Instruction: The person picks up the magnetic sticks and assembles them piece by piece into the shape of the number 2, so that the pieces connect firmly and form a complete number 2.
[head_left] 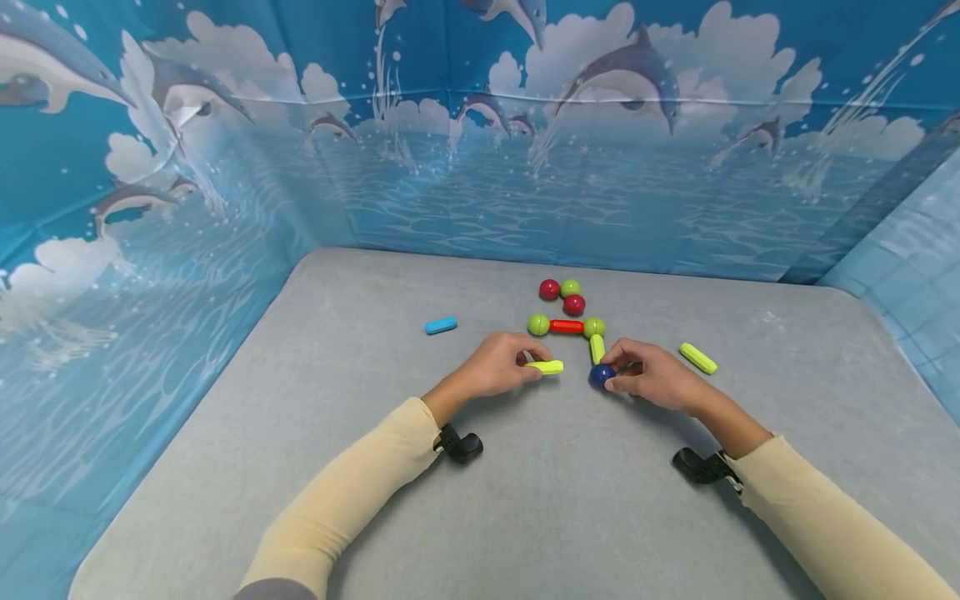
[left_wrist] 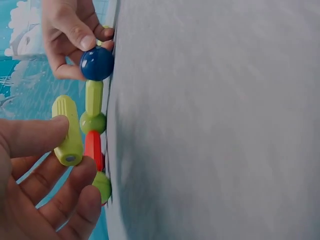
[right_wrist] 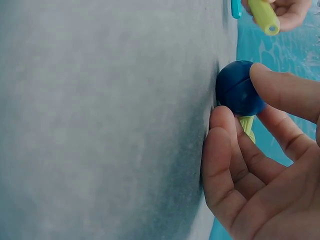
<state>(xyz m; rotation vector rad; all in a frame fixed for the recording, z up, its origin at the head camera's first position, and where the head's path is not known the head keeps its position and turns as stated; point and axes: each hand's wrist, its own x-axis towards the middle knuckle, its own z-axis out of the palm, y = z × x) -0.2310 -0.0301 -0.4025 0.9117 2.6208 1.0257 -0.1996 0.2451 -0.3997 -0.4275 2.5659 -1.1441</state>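
My left hand (head_left: 501, 364) pinches a yellow-green magnetic rod (left_wrist: 68, 131) between thumb and fingers, just above the grey table. A metal dot shows at the rod's end. My right hand (head_left: 654, 375) grips a blue ball (right_wrist: 240, 89) at the near end of a joined chain. From that ball a second yellow-green rod (head_left: 597, 348) runs back to a green ball (head_left: 594, 327). A red rod (head_left: 566, 327) links it to another green ball (head_left: 538, 324) on the left. The left hand's rod is apart from the blue ball.
Behind the chain lie two red balls (head_left: 549, 289) and a light green ball (head_left: 571, 288). A blue rod (head_left: 441, 325) lies to the left and a loose yellow-green rod (head_left: 698, 358) to the right. Dolphin-print curtains (head_left: 450, 192) border the grey table (head_left: 525, 500).
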